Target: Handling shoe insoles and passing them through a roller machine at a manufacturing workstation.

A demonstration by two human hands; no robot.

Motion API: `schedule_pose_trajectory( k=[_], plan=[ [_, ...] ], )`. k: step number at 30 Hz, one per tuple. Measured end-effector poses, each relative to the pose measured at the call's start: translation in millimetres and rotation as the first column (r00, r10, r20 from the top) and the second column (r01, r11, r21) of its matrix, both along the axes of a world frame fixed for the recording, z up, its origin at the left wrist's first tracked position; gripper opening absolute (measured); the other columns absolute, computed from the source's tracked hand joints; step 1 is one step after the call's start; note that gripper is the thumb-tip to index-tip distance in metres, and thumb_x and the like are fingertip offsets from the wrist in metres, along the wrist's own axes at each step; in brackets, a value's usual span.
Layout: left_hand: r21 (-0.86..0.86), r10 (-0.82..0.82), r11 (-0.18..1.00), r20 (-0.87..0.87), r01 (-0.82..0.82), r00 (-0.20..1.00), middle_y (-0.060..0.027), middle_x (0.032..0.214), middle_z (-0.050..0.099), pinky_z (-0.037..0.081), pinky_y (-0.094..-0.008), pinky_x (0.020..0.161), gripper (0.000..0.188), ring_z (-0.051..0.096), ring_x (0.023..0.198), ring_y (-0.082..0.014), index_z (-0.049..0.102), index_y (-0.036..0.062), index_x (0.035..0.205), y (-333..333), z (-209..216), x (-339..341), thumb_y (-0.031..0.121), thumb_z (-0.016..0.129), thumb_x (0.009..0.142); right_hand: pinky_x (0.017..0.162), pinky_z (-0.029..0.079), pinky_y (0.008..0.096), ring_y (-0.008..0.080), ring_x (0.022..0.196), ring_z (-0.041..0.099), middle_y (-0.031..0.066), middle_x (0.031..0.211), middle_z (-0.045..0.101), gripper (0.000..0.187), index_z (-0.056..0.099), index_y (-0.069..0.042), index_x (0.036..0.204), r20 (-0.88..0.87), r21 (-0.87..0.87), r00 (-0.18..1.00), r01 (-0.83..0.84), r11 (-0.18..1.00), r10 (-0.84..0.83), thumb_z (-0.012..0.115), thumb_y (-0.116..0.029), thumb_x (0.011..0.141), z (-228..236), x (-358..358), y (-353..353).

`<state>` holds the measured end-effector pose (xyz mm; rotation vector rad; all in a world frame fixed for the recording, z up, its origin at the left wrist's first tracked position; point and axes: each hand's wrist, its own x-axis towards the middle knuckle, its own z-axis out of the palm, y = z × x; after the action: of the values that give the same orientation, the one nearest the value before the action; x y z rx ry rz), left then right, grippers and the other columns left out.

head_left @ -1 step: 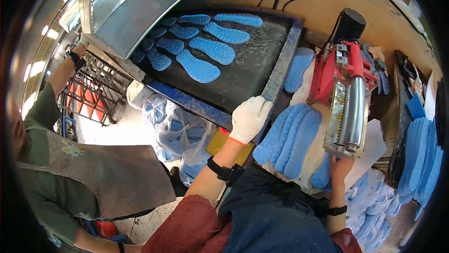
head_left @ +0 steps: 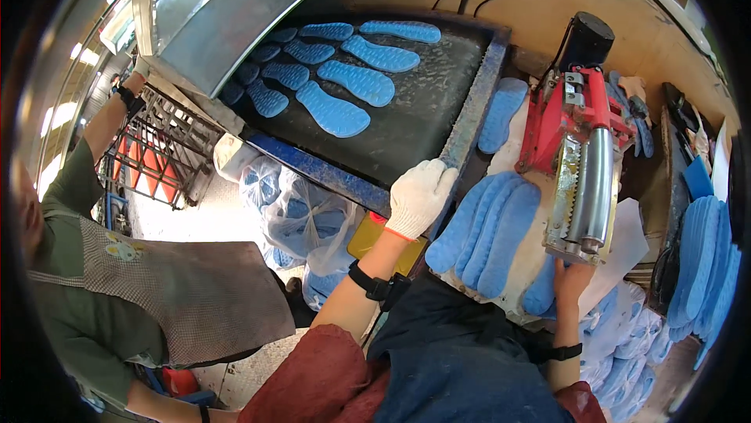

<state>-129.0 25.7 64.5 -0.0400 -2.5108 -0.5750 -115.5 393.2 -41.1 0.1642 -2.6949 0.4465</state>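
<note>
My left hand, in a white knitted glove, rests at the near right corner of a blue metal frame, its fingers curled over the edge. Inside that frame, blue insoles lie in rows on a black belt, some under a metal hood. My bare right hand is below the front end of a red machine with a metal roller; its fingers are hidden there. Beside it, several blue insoles lie overlapping on a pale surface, and one more insole is partly covered.
At the left, a person in a grey apron reaches one arm toward the hood. Bagged blue insoles sit under the frame, and more bags lie at lower right. Stacked insoles stand at far right. A dark metal rack is at left.
</note>
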Motion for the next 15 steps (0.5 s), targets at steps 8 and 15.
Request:
schedule_pose_trajectory(
  k=[8, 15],
  plan=[
    [-0.087, -0.014, 0.996, 0.114, 0.024, 0.993, -0.007, 0.084, 0.058, 0.047, -0.0382, 0.065, 0.012, 0.06, 0.079, -0.0283, 0.062, 0.0111, 0.089, -0.1, 5.3, 0.8, 0.019, 0.054, 0.087, 0.098, 0.037, 0.051, 0.0451, 0.113, 0.048, 0.0248, 0.123, 0.054, 0.055, 0.057, 0.0, 0.119, 0.013, 0.073, 1.0, 0.02, 0.997, -0.021, 0.074, -0.027, 0.075, -13.1, -2.5, 10.6],
    [-0.057, 0.02, 0.998, 0.166, -0.011, 0.986, -0.0075, 0.085, 0.059, 0.048, -0.0381, 0.066, 0.013, 0.06, 0.081, -0.0285, 0.063, 0.0103, 0.09, -2.1, 1.2, 0.7, 0.019, 0.054, 0.087, 0.098, 0.037, 0.0498, 0.045, 0.113, 0.048, 0.0254, 0.124, 0.053, 0.061, 0.053, 0.002, 0.123, 0.034, 0.018, 0.999, 0.029, 0.999, -0.029, 0.075, -0.027, 0.074, -11.0, -0.8, 7.2]
  ],
)
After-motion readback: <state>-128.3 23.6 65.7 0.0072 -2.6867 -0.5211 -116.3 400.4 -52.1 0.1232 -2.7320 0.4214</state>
